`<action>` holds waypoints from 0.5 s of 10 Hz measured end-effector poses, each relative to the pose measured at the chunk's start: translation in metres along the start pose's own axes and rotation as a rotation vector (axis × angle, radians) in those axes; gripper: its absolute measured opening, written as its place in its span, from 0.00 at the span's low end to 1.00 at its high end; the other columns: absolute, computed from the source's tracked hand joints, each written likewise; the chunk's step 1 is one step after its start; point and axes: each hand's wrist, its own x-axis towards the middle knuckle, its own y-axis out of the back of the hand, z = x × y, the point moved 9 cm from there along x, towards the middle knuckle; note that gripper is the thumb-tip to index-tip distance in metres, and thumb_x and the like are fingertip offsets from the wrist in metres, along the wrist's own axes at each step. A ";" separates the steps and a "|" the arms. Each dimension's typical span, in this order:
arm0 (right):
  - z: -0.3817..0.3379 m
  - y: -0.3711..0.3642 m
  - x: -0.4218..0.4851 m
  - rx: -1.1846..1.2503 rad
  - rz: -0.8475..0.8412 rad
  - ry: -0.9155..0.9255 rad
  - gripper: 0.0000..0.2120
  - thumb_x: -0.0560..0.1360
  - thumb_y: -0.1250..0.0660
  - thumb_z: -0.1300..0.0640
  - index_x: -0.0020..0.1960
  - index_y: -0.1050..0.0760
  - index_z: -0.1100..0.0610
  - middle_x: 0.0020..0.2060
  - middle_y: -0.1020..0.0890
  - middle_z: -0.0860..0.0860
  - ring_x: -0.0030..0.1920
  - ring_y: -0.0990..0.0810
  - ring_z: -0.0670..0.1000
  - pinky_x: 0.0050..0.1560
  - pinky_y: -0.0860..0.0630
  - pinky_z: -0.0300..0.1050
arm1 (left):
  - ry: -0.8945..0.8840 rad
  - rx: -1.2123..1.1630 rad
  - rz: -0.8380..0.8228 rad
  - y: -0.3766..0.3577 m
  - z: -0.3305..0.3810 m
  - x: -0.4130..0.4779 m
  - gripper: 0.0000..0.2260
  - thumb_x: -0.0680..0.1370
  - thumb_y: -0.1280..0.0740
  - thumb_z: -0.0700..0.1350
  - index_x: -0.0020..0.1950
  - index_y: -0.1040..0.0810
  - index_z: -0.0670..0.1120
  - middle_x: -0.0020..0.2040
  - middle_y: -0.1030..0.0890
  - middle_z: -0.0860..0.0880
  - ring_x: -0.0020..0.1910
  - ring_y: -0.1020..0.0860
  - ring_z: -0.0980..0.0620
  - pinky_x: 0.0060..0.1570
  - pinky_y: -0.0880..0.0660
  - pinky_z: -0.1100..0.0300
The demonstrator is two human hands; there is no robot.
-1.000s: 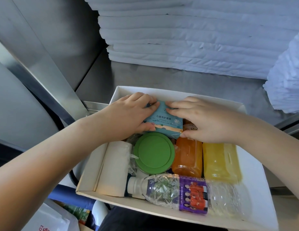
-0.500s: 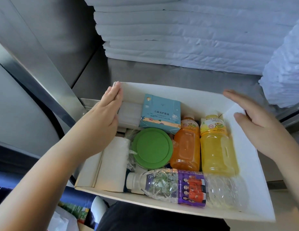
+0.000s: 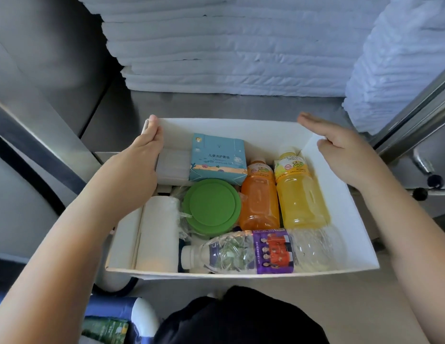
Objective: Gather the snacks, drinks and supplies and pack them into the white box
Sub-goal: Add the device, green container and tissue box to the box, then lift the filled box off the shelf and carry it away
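hands flank the far end of the white box (image 3: pixel 340 219), which sits open on a steel counter (image 3: pixel 216 106) in front of a stack of folded white linen (image 3: pixel 229 45). the left hand (image 3: pixel 142 165) lies along the box's left wall, fingers straight, with its fingertips up at the far-left corner. the right hand (image 3: pixel 340 150) is flat and relaxed by the far-right corner, palm turned inward; whether it touches the wall is hard to tell. neither hand grips anything.

inside, a blue carton (image 3: pixel 216 157) leans near the far wall, just beside a pale grey pack (image 3: pixel 173 165) to its left. a green lid (image 3: pixel 211 204) sits in the middle, with an orange drink bottle (image 3: pixel 260 202) and a yellow drink bottle (image 3: pixel 301 194) lying side by side to its right. a clear water bottle (image 3: pixel 261 252) lies crosswise along the near wall, and a white roll (image 3: pixel 158 234) lies by the left wall
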 end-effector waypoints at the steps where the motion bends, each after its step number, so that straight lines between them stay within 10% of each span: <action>1: -0.001 0.001 -0.003 -0.040 0.018 -0.007 0.27 0.79 0.48 0.69 0.71 0.34 0.46 0.71 0.36 0.40 0.66 0.41 0.32 0.56 0.50 0.15 | -0.011 0.013 0.004 -0.002 0.000 0.005 0.32 0.76 0.45 0.28 0.77 0.50 0.46 0.78 0.51 0.51 0.74 0.45 0.46 0.68 0.41 0.51; 2: -0.014 0.015 -0.028 -0.022 0.160 0.038 0.18 0.81 0.45 0.60 0.68 0.30 0.49 0.71 0.33 0.44 0.69 0.35 0.42 0.68 0.40 0.34 | 0.035 0.042 -0.030 -0.005 -0.004 0.009 0.34 0.74 0.48 0.27 0.77 0.53 0.44 0.77 0.57 0.52 0.75 0.50 0.55 0.64 0.40 0.59; 5: -0.072 -0.001 -0.168 -0.124 0.210 0.487 0.23 0.79 0.47 0.40 0.47 0.19 0.55 0.44 0.18 0.45 0.49 0.23 0.45 0.49 0.28 0.40 | 0.014 0.068 -0.048 -0.002 0.004 0.011 0.26 0.77 0.46 0.29 0.75 0.46 0.37 0.77 0.50 0.42 0.74 0.47 0.40 0.70 0.48 0.47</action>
